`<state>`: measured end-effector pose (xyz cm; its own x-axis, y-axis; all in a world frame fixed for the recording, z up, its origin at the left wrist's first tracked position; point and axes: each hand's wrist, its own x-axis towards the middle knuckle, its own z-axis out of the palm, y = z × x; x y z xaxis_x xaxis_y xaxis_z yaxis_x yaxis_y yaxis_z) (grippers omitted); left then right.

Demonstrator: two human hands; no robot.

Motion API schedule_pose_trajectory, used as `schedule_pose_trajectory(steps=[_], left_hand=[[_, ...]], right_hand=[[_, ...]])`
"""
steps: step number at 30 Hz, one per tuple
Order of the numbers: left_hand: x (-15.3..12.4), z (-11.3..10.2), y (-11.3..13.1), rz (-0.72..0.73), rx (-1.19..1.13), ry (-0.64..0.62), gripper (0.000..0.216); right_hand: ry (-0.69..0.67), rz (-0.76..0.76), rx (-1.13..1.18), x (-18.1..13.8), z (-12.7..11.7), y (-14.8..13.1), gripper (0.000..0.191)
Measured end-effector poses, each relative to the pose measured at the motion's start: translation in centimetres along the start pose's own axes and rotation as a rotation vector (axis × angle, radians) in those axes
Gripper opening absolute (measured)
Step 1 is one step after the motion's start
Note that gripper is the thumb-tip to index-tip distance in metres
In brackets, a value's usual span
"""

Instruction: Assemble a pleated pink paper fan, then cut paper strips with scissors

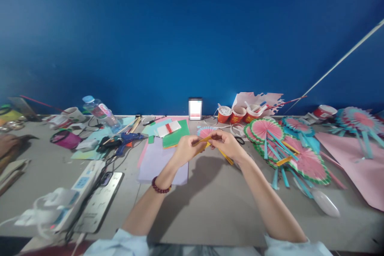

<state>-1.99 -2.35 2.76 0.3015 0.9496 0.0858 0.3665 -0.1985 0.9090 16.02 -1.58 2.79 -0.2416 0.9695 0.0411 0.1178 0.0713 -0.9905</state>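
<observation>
Both hands meet above the middle of the table. My left hand (189, 147) is closed on one end of a yellow paper strip (204, 141), and my right hand (225, 144) pinches its other end. Further yellow strips (226, 157) show below the right hand. Just behind the hands lies a small pleated pink and blue paper fan (207, 131), partly covered by them. Purple paper (163, 166) lies beside the left hand, with green paper (180, 130) behind it. Scissors (240, 140) rest by the right hand, only a black handle showing.
Pleated pink and green paper fans (309, 164) with blue strips lie on the right, near pink paper (354, 164). Red paper cups (238, 115) line the wall. On the left are a glue gun (127, 142), a bottle (102, 112), a power strip (79, 188) and a phone (100, 204).
</observation>
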Motion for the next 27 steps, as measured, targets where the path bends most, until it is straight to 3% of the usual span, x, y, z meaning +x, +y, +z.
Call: schedule_pose_trajectory(steps=[10, 18, 27], left_hand=[[0.2, -1.0, -0.5, 0.085, 0.12, -0.128, 0.023], [0.2, -1.0, -0.4, 0.057, 0.117, -0.145, 0.025], [0.2, -1.2, 0.9, -0.108, -0.217, -0.209, 0.027]], right_hand=[[-0.009, -0.003, 0.0, 0.4, -0.6, 1.2, 0.013], [-0.006, -0.026, 0.007, 0.2, -0.7, 0.2, 0.01], [-0.22, -0.137, 0.117, -0.9, -1.6, -0.5, 0.041]])
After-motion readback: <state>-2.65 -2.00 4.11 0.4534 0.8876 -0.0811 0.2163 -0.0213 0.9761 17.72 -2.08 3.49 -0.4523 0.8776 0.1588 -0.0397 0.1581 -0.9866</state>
